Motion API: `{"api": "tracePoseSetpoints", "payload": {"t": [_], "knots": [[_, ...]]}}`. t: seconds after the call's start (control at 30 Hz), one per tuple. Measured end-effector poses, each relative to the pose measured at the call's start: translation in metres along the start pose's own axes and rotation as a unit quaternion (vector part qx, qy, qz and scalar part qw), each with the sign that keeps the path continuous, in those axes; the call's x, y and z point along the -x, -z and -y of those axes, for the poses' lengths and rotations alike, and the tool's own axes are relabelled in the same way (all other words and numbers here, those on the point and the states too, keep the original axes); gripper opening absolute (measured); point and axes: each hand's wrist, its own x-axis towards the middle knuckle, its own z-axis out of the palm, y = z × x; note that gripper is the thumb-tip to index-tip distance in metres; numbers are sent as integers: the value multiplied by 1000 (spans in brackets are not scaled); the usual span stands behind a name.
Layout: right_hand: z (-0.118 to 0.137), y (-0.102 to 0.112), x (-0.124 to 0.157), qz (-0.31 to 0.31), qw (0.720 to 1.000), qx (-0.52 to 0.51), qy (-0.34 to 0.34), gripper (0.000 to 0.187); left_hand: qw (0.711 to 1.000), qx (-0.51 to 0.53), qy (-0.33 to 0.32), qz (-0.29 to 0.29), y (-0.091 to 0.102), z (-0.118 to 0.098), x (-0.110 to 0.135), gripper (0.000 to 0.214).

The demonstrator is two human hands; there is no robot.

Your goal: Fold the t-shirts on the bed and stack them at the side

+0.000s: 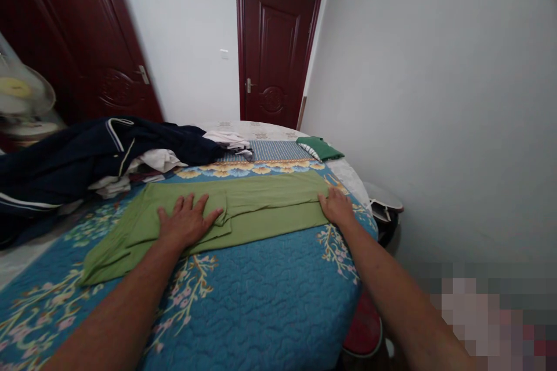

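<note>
A pair of light green trousers (274,217) lies folded lengthwise across a blue quilted cover (261,290). The waist end points left and the leg hems point right. My left hand (187,221) rests flat on the upper part, fingers spread, beside a pocket flap. At the hem end, my right hand (338,207) is closed on the edge of the cloth, with the thumb toward the trousers and the other fingers partly hidden.
Dark navy clothing (87,153) is heaped at the left, with pale garments (159,159) beneath. A folded green garment (322,148) lies at the table's far right. A fan (26,90) stands far left. The right wall is close, with a red stool (364,327) below the table edge.
</note>
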Motion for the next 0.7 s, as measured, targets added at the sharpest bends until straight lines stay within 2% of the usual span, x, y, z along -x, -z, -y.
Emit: {"api": "tracePoseSetpoints", "payload": {"t": [0.1,0.3,0.43,0.57,0.63,0.7], "knots": [[-6,0,-2,-10,1000,14,-26,57,999,10,50,-5,3,6,6,87],[-5,-2,-6,-19,999,24,-21,53,988,29,152,-10,8,18,12,94],[-6,-1,-5,-49,998,33,-34,49,984,36,174,-24,7,33,11,100],[-6,-1,-4,-71,996,35,-47,46,975,47,211,-40,5,62,9,104],[-5,-1,-6,-64,996,27,-57,47,972,53,224,-51,7,72,9,104],[-5,0,-11,-41,996,13,-76,49,973,44,211,-86,10,74,10,99]]}}
